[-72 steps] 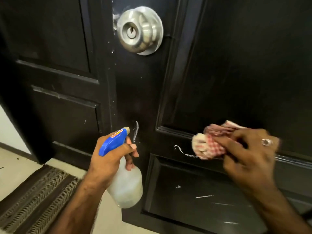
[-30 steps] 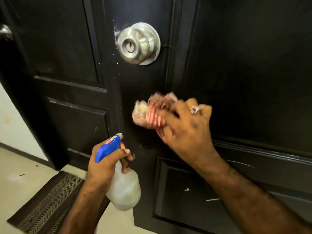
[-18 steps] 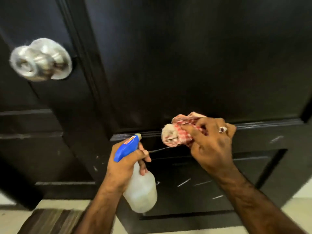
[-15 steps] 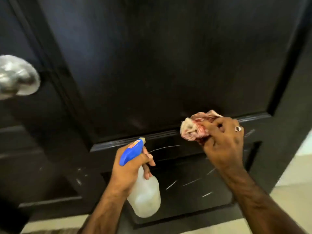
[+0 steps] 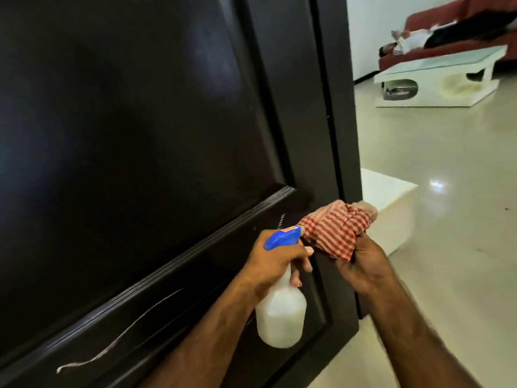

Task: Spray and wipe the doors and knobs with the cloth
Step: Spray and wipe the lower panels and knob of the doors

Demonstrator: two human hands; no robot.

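Observation:
A dark panelled door (image 5: 134, 130) fills the left and middle of the view, with a white streak along its lower rail. My left hand (image 5: 275, 261) grips a white spray bottle (image 5: 279, 312) with a blue trigger head by its neck. The nozzle points toward the cloth. My right hand (image 5: 361, 264) holds a bunched red-and-white checked cloth (image 5: 335, 231) against the door's right edge, at the height of the middle rail. No knob is in view.
Beyond the door's right edge lies glossy pale floor (image 5: 447, 247). A low white block (image 5: 389, 208) stands just behind the cloth. Farther back are a white coffee table (image 5: 436, 77) and a red sofa (image 5: 453, 26) with a person lying on it.
My view has swung right, so the silver knob has left the frame and the room beyond has appeared. My right hand wiped the cloth rightward along the rail to the door's edge.

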